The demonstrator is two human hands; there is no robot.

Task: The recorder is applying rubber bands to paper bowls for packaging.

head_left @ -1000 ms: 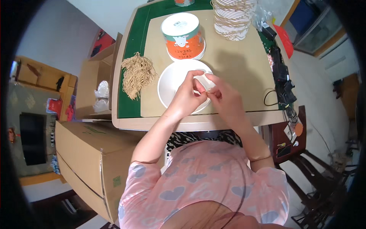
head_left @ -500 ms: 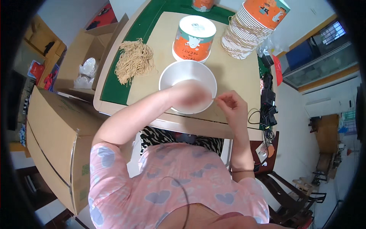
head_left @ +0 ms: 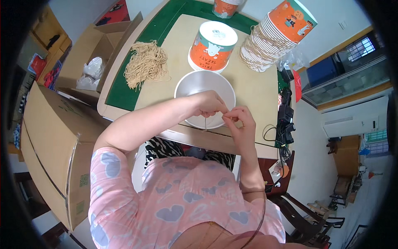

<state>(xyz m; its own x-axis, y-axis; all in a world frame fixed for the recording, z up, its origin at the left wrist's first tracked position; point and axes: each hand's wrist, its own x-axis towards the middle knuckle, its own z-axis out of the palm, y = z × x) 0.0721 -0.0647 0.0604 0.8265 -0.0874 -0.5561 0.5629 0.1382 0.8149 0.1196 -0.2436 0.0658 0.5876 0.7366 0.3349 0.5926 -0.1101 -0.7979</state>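
A round paper bucket (head_left: 185,88), white inside, stands mouth up at the table's near edge. My left hand (head_left: 211,102) reaches over its mouth with the fingers pinched together, and a thin beige cord (head_left: 205,123) hangs below them across the near rim. Close beside it, at the right of the rim, my right hand (head_left: 241,120) pinches thumb to forefinger. The fingertips of both hands nearly meet; the bit of cord between them is too small to make out clearly. Beyond the bucket stands an upturned orange and green bucket (head_left: 212,50) with a white bottom.
A loose heap of beige cords (head_left: 146,65) lies at the left on the tabletop. Tall nested buckets with cord handles (head_left: 271,39) lean at the back right. Black power adapters and cables (head_left: 285,112) line the right edge. Cardboard boxes (head_left: 54,153) stand left of the table.
My left hand, blurred low inside the bucket before, has risen to the rim beside my right hand. My right hand has shifted slightly left. A cord end now shows under the left fingers.
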